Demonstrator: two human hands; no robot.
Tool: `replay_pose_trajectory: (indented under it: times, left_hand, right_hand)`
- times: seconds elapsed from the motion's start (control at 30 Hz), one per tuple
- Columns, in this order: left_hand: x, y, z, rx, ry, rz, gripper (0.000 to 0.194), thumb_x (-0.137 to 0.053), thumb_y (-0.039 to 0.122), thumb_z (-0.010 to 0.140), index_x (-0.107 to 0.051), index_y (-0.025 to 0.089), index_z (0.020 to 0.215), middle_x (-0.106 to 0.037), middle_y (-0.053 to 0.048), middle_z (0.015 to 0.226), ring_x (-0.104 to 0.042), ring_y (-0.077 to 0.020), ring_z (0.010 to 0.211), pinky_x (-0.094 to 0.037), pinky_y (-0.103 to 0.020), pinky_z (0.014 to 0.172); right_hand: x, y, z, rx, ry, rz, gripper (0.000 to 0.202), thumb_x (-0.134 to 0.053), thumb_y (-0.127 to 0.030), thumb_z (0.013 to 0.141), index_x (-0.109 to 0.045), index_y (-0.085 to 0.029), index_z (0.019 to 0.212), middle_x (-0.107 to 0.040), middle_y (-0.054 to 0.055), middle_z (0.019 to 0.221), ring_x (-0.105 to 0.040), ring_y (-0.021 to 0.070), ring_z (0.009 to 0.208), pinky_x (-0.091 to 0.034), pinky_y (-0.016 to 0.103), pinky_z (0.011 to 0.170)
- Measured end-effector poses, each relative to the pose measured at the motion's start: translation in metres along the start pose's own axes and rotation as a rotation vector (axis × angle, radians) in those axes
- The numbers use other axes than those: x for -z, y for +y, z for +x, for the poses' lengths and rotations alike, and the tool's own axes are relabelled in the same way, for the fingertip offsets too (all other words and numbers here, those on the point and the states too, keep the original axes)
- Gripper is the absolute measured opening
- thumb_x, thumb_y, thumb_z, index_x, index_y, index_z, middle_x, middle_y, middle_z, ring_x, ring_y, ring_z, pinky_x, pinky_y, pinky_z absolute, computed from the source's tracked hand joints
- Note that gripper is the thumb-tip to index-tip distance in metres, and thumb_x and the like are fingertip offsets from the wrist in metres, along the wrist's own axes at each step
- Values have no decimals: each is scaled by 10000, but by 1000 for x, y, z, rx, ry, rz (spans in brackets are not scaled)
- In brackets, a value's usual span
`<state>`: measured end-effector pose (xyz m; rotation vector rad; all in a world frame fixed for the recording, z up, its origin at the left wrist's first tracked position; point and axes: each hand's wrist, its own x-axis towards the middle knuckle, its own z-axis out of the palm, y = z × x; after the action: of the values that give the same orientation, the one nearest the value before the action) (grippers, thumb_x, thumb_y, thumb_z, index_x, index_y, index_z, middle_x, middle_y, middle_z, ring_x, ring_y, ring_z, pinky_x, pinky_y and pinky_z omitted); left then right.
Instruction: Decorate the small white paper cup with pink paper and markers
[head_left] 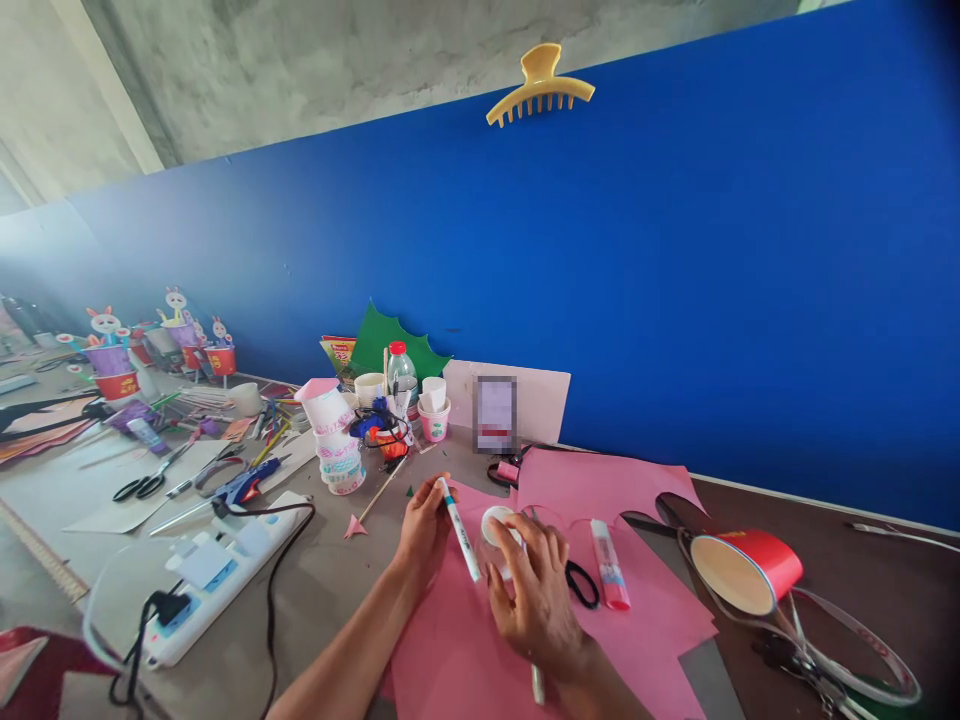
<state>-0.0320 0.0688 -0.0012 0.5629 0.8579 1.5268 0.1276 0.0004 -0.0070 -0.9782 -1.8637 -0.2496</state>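
My left hand (424, 522) is closed on a white marker (460, 535) with a teal band near its upper end; the marker slants down over pink paper (442, 650). Beside it, my right hand (534, 590) curls its fingers over a small round see-through thing with a white top (498, 524), which its fingers partly hide. A white pen-like end (538, 686) sticks out below the right palm; whether it is held or lies on the paper I cannot tell. Right of that hand are a black scissors handle (582, 584) and a glue stick (610, 566).
A stack of decorated paper cups (337, 445) stands behind to the left, near a plastic bottle (402, 375). Closer on the left lie a power strip (225, 575), a glue gun (251, 482) and scissors (152, 478). On the right, a red paper cup (750, 570) lies tipped. A blue partition (675, 280) rises behind.
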Motion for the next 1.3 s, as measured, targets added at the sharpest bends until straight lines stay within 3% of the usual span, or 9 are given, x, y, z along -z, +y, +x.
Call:
replay_pose_trajectory:
  times: [0.2,0.43,0.63,0.77,0.97,1.07,1.17,1.3]
  left_hand:
    - [12,-3,18,-86,86,6,493,-893,433,542,-672,150,880,-673,11,652,-577,-100,529,-402,-207,516]
    - [19,7,24,-227,179,61,481,-874,393,541,-618,186,891,-703,3,730,-649,-137,635,-486,-255,635]
    - [31,12,35,-353,304,128,452,-845,389,571,-577,206,884,-681,31,809,-593,-73,597,-418,-194,567]
    - [35,5,39,-375,317,210,430,-834,377,570,-560,201,851,-700,-6,901,-659,-117,689,-456,-218,608]
    - [32,1,37,-320,227,385,380,-823,360,606,-655,171,891,-718,-39,838,-663,-156,641,-477,-253,585]
    - [28,2,30,-358,159,503,440,-796,344,653,-684,203,1055,-731,-92,1079,-643,-134,584,-504,-277,573]
    - [22,2,18,-482,-22,753,403,-719,355,766,-681,253,1154,-654,-114,1309,-651,-134,643,-538,-285,604]
    - [15,1,1,-566,-291,947,307,-619,360,866,-704,263,1145,-645,-109,1336,-696,-199,861,-580,-329,747]
  right_hand:
    - [-12,12,-7,-182,24,9,587,-535,-358,950,-376,-104,1454,-521,238,1327,-501,381,1182,-458,559,909]
    - [-21,16,-9,-202,3,89,368,-513,-216,941,-494,-166,1305,-629,159,1126,-576,317,1027,-502,544,877]
    - [-20,13,-8,-210,86,116,378,-520,-257,949,-485,-160,1313,-614,171,1150,-575,317,1056,-512,539,882]
    - [-20,11,-9,-204,71,129,376,-527,-262,947,-495,-168,1310,-622,161,1141,-591,307,1051,-511,535,897]
    - [-20,12,-10,-195,65,125,362,-528,-259,941,-510,-158,1288,-630,164,1136,-590,311,1051,-513,534,886]
    - [-19,12,-9,-191,62,119,360,-539,-261,938,-514,-157,1283,-631,164,1135,-587,313,1054,-507,536,893]
    - [-17,13,-7,-190,86,132,356,-535,-253,944,-514,-158,1286,-626,165,1143,-584,309,1061,-506,520,891]
    - [-13,16,-4,-204,101,151,325,-519,-269,961,-527,-172,1272,-638,155,1139,-593,301,1039,-505,502,874]
